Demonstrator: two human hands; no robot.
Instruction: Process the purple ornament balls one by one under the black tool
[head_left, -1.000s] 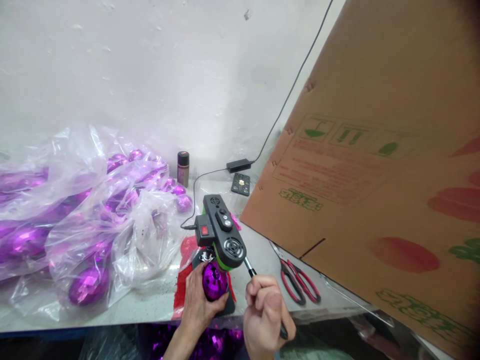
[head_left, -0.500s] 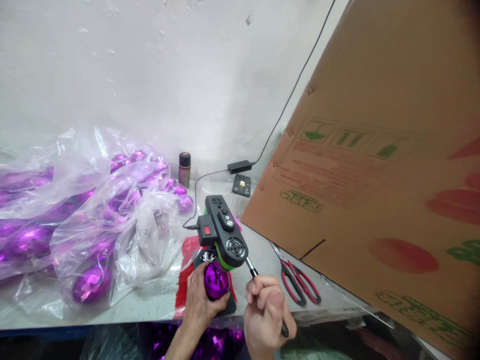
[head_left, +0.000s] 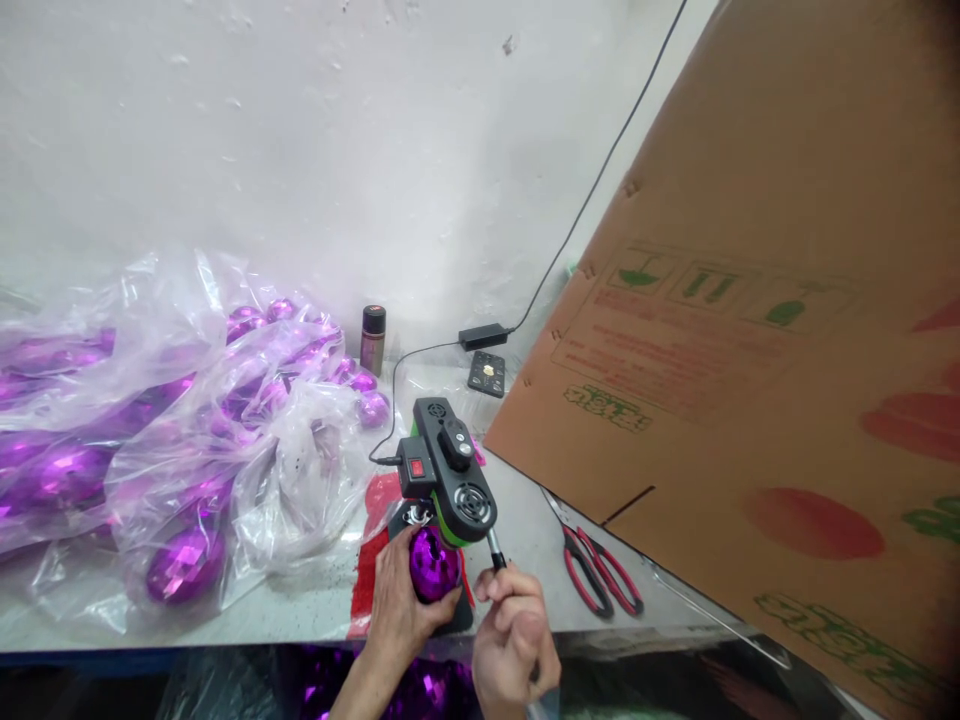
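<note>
My left hand (head_left: pixel 396 606) is wrapped round a shiny purple faceted ornament (head_left: pixel 433 563) and holds it under the head of a small black and green machine (head_left: pixel 447 471) with a red switch. My right hand (head_left: pixel 514 640) is closed on the machine's black lever handle (head_left: pixel 496 549), which sticks out to the lower right. The ornament sits over a black base on a red sheet (head_left: pixel 369 560).
Clear plastic bags (head_left: pixel 172 430) full of purple ornaments fill the table's left. A large tilted cardboard box (head_left: pixel 757 340) blocks the right. Red-handled scissors (head_left: pixel 596 565) lie beside it. A small dark bottle (head_left: pixel 373 339), a power adapter (head_left: pixel 481 335) and a black remote (head_left: pixel 486 373) stand near the wall.
My right hand has moved left and down along the lever, closer to the machine. My left hand keeps the ornament in place.
</note>
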